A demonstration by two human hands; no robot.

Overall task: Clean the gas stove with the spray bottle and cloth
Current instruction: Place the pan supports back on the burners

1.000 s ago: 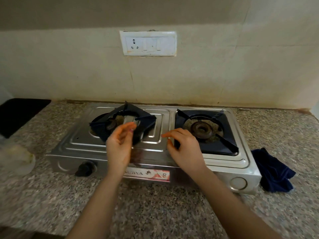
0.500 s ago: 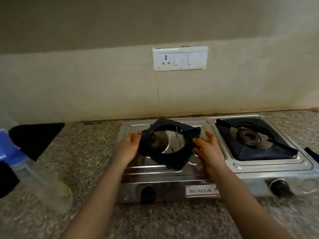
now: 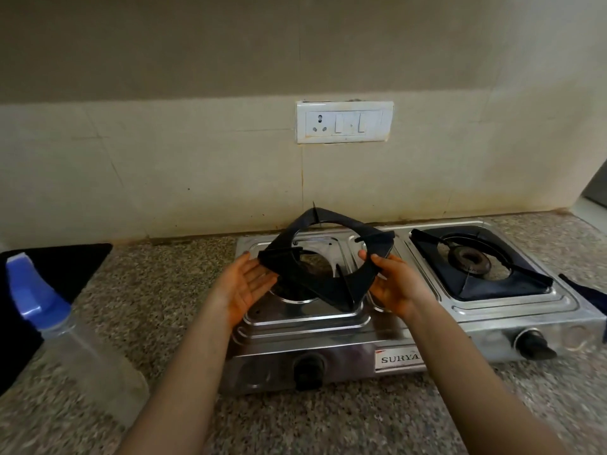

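Hands hold the pan support (image 3: 315, 282) above the gas stove (image 3: 328, 326), my left hand (image 3: 244, 287) flat-palmed under it, my right hand (image 3: 394, 287) gripping its edge. Spray bottle (image 3: 65, 339) and cloth (image 3: 588, 292) lie untouched, so I judge spraying and wiping remain.

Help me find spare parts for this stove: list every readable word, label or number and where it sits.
"SURYA": on the label plate on the stove front panel; its right end is hidden behind an arm.
No readable text on the wall switch plate.
No label visible on the spray bottle.
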